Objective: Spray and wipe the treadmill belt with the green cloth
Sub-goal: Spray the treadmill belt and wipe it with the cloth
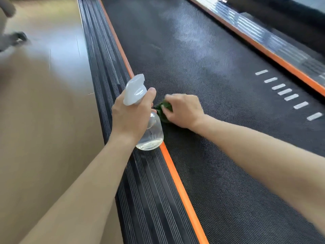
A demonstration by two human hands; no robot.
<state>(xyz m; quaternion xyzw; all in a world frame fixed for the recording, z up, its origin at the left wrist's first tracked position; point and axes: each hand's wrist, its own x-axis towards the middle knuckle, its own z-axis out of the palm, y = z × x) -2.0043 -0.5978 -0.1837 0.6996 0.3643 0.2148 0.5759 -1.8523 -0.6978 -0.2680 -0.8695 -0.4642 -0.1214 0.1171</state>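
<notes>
Right grip [182, 111] round green cloth [164, 110]

Matt woven-textured belt [211, 120]; clear glossy plastic bottle [153, 134]

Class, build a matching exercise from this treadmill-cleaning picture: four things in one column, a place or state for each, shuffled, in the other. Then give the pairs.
1. spray bottle
2. green cloth
3. orange strip
4. white dashes

A. under the right hand
B. printed on the treadmill belt, right side
C. gripped by the left hand
D. between belt and ribbed side rail

Pairs: 1-C, 2-A, 3-D, 4-B
</notes>
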